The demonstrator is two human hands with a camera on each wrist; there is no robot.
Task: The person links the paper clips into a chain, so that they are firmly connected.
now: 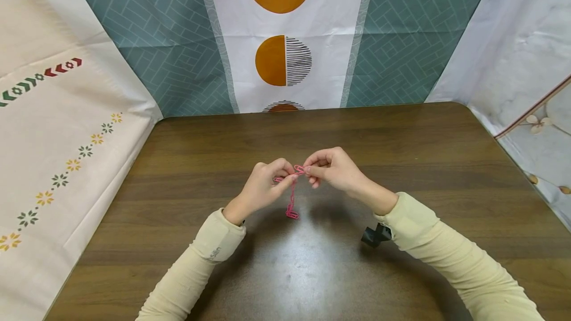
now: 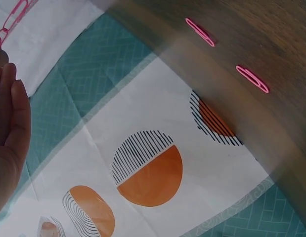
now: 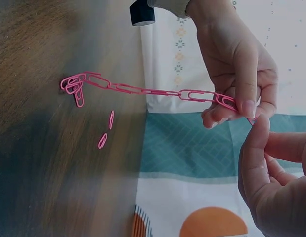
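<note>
A chain of linked pink paper clips (image 3: 128, 89) hangs from my left hand (image 1: 263, 182), its lower end bunched on the table. In the right wrist view, left thumb and fingers pinch the chain's top clip (image 3: 226, 101). My right hand (image 1: 336, 172) pinches a pink paper clip (image 1: 300, 168) between thumb and forefinger, right against the left fingertips. Fingers cover much of this clip, so whether it is linked to the chain I cannot tell. The left wrist view catches only part of a hand (image 2: 9, 123) and some pink clips (image 2: 14, 17) at its left edge.
Two loose pink paper clips (image 2: 251, 79) lie apart from the chain on the brown wooden table (image 1: 178, 172). A black wrist device (image 1: 376, 235) sticks out below the right sleeve. Patterned cloths (image 1: 401, 38) hang behind and at both sides of the table.
</note>
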